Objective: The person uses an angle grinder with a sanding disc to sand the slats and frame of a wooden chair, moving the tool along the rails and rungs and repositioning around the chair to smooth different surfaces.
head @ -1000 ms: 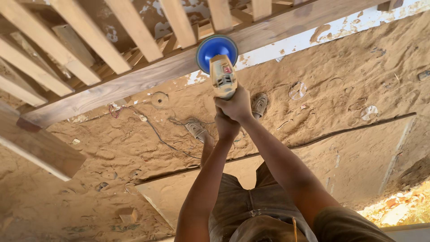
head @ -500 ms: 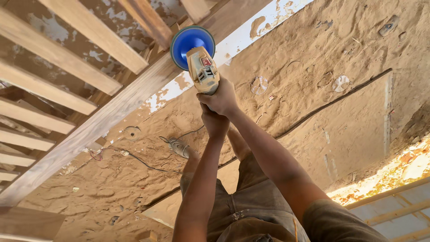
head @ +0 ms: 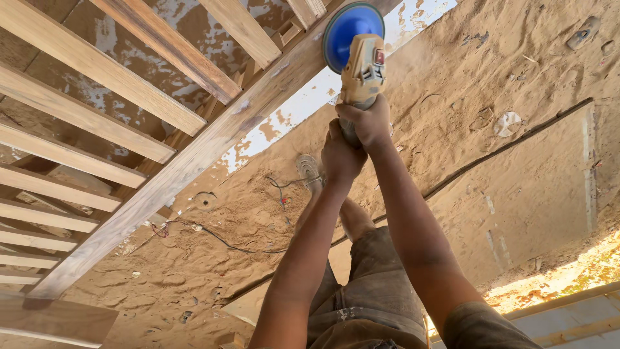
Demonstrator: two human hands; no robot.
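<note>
Both my hands grip a beige handheld sander (head: 363, 71) with a round blue sanding disc (head: 349, 27). My right hand (head: 369, 121) wraps the tool's body just below the head; my left hand (head: 340, 157) clasps the handle end beneath it. The blue disc presses against the long diagonal wooden beam (head: 194, 161) of a slatted wooden frame (head: 84, 116). My arms stretch forward over my legs in dusty brown trousers (head: 368, 291), and one foot in a sandal (head: 310, 171) shows on the sand.
Sawdust-covered sandy ground (head: 491, 58) lies under the frame. A thin cable (head: 219, 236) trails across the sand. A flat board (head: 542, 194) lies at right, another plank (head: 51, 320) at lower left, and a pale panel (head: 581, 317) at bottom right.
The sander has travelled along the beam toward its upper right end, both hands still on it, and the view has shifted with it.
</note>
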